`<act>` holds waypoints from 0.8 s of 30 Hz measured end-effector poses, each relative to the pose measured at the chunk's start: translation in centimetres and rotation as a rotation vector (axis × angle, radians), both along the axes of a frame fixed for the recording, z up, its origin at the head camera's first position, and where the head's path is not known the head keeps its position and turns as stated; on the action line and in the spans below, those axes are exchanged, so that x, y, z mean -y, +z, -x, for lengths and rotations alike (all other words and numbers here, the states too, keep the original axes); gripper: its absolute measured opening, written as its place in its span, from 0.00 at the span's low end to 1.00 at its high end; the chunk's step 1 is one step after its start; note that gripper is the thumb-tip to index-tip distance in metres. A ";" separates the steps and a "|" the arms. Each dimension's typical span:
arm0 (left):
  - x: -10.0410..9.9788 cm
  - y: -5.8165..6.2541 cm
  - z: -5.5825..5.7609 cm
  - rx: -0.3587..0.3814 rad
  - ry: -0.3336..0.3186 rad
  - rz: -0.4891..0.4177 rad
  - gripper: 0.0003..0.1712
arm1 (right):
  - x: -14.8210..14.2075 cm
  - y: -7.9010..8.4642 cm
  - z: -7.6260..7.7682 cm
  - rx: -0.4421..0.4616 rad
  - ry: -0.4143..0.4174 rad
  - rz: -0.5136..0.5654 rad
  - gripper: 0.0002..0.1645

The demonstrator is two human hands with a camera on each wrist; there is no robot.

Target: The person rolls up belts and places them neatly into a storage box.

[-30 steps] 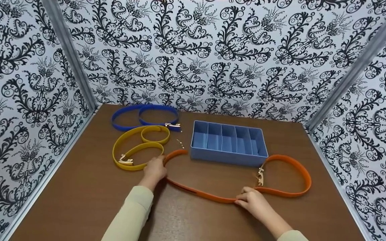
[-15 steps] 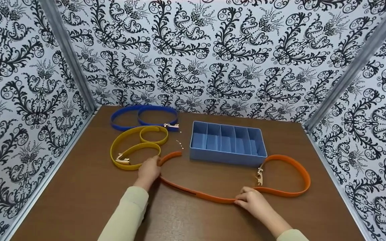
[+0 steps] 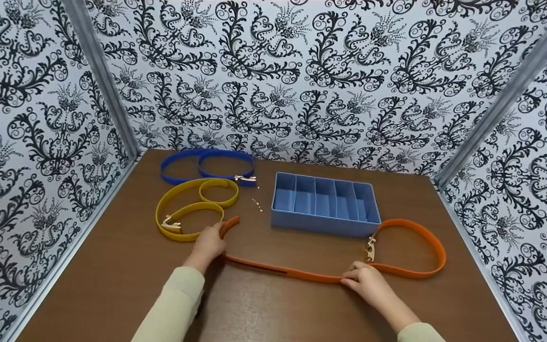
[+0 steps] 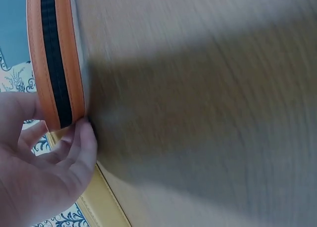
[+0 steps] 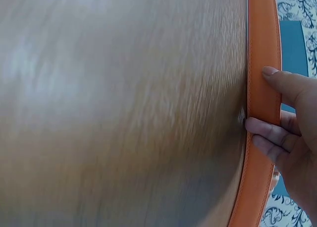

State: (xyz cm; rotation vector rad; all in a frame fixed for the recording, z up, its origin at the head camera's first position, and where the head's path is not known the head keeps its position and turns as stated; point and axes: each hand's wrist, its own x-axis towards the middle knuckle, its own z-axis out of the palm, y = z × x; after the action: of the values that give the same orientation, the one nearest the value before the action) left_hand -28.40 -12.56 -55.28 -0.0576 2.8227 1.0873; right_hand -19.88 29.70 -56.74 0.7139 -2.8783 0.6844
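Note:
An orange leather strap [image 3: 314, 276] stands on its edge across the table, with a black stripe [image 4: 53, 53] along part of its face. Near its left end my left hand [image 3: 209, 244] pinches it, beside the yellow strap [image 3: 162, 204]; the tip curls up past the fingers. My right hand [image 3: 366, 281] grips the same strap farther right, thumb [image 5: 277, 74] on its face and fingertips at its lower edge. Beyond that hand the orange strap bends back in a wide loop to a gold snap hook [image 3: 371, 249] near the box.
A blue box [image 3: 325, 223] with several compartments stands behind the orange strap. Coiled yellow and blue [image 3: 171, 179] straps with gold hooks lie at the back left. Small light specks [image 3: 258, 204] dot the table [image 3: 249, 313]. Patterned walls enclose it on three sides.
My left hand has moved left, drawing the orange strap's left end along and flattening the curve between the hands. My right hand has shifted slightly right and away, still gripping it.

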 end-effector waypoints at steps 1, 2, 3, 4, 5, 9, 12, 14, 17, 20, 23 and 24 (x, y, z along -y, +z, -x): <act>0.1 0.0 -0.1 0.006 0.000 -0.003 0.36 | -0.1 0.0 0.1 -0.002 -0.003 0.001 0.06; 0.2 0.1 -0.1 0.014 0.003 -0.005 0.35 | -0.1 0.0 0.1 -0.002 -0.006 0.002 0.06; 0.3 0.1 -0.2 0.011 0.003 -0.001 0.35 | -0.2 0.0 0.2 -0.004 -0.008 0.002 0.06; 0.3 0.1 -0.2 0.005 0.005 0.003 0.35 | -0.3 0.0 0.2 -0.003 -0.010 -0.001 0.06; 0.4 0.0 -0.2 0.000 0.008 0.009 0.34 | -0.4 0.0 0.3 -0.005 -0.012 -0.003 0.07; 0.7 0.0 -0.3 -0.034 0.014 0.035 0.31 | -0.8 -0.1 0.5 -0.025 -0.017 -0.017 0.07; 0.7 0.1 -0.4 -0.017 0.011 0.033 0.29 | -1.2 -0.2 0.7 -0.035 -0.019 -0.018 0.06; 0.6 0.2 -0.4 -0.017 -0.013 0.048 0.30 | -1.3 -0.2 0.8 -0.038 -0.017 -0.014 0.05; 0.5 0.4 -0.6 -0.007 -0.052 0.061 0.35 | -1.4 -0.2 1.0 -0.033 -0.015 -0.004 0.05; 0.5 0.7 -0.8 0.041 -0.068 0.033 0.41 | -1.3 -0.1 1.2 -0.017 -0.029 -0.011 0.05; 0.4 0.8 -1.0 0.096 -0.061 -0.019 0.44 | -1.0 0.0 1.4 0.002 -0.052 -0.022 0.06; 0.5 0.8 -1.1 0.102 -0.059 -0.035 0.45 | -0.9 0.0 1.4 0.009 -0.058 -0.024 0.06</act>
State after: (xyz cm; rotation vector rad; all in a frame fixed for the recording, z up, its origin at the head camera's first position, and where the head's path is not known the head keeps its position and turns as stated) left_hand -27.29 -13.04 -54.44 -0.0261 2.6968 1.0889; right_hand -21.32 30.61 -56.72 0.6296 -2.9077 0.6488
